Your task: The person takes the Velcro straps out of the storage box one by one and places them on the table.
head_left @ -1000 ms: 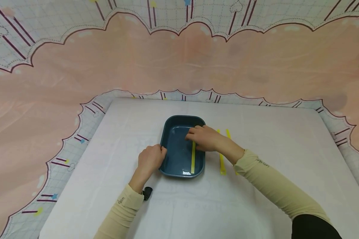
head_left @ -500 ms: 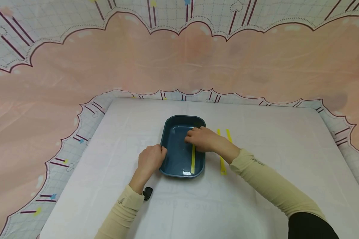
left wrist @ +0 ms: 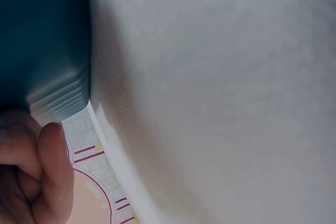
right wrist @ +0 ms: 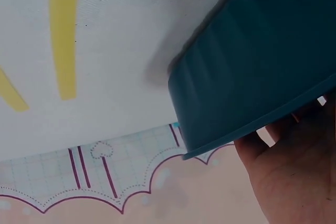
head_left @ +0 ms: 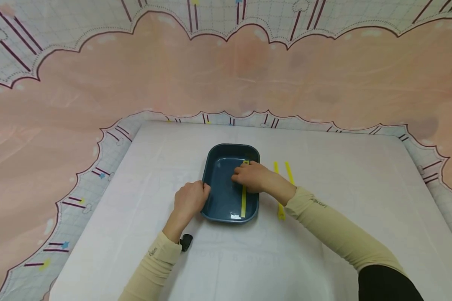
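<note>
Right hand (head_left: 254, 177) over tray (head_left: 218, 196)

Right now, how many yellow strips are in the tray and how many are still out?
One yellow strip lies in the blue tray, under the right hand, which rests on it. The left hand holds the tray's left rim. Two more strips lie on the white table, right of the tray.
</note>
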{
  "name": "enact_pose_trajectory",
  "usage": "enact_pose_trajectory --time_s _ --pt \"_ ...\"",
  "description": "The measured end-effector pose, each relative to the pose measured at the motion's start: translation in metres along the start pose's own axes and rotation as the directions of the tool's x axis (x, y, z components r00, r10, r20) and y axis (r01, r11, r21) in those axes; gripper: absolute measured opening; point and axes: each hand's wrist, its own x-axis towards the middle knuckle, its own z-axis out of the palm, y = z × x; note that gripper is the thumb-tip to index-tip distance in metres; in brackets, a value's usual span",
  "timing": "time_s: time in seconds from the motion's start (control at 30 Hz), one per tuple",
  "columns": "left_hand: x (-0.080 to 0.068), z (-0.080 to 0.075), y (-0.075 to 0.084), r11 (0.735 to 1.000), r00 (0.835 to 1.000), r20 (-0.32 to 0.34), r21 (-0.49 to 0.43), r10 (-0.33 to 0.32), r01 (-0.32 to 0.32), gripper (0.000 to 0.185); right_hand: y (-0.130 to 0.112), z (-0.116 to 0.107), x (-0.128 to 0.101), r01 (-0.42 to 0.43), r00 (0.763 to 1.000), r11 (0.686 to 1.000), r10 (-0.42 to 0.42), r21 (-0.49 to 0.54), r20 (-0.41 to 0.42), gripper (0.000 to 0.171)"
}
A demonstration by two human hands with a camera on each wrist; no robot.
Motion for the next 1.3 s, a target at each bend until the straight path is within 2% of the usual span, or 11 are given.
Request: enact_pose_trajectory --time_s 0.43,0.8,1.1,1.3 --pt "-0.001 -0.003 0.002 1.000 1.000 -0.001 0.003 0.006 -0.006 0.036 -0.005 0.002 0.005 -0.029 0.998 0.997 0.032 -0.069 0.054 0.044" --pt "0.000 -0.002 0.002 1.000 1.000 0.007 0.014 0.004 -0.005 0.035 -0.010 0.004 0.008 -0.047 0.996 0.995 0.054 -0.088 0.078 0.044" --pt "0.000 -0.001 0.001 1.000 1.000 0.003 0.015 0.002 -0.002 0.035 -0.012 0.007 0.009 -0.042 0.995 0.994 0.051 -0.098 0.087 0.048" --pt "0.000 0.000 0.000 1.000 1.000 -0.005 0.013 0.007 -0.007 0.035 -0.013 0.008 0.010 -0.038 0.996 0.993 0.047 -0.108 0.079 0.044"
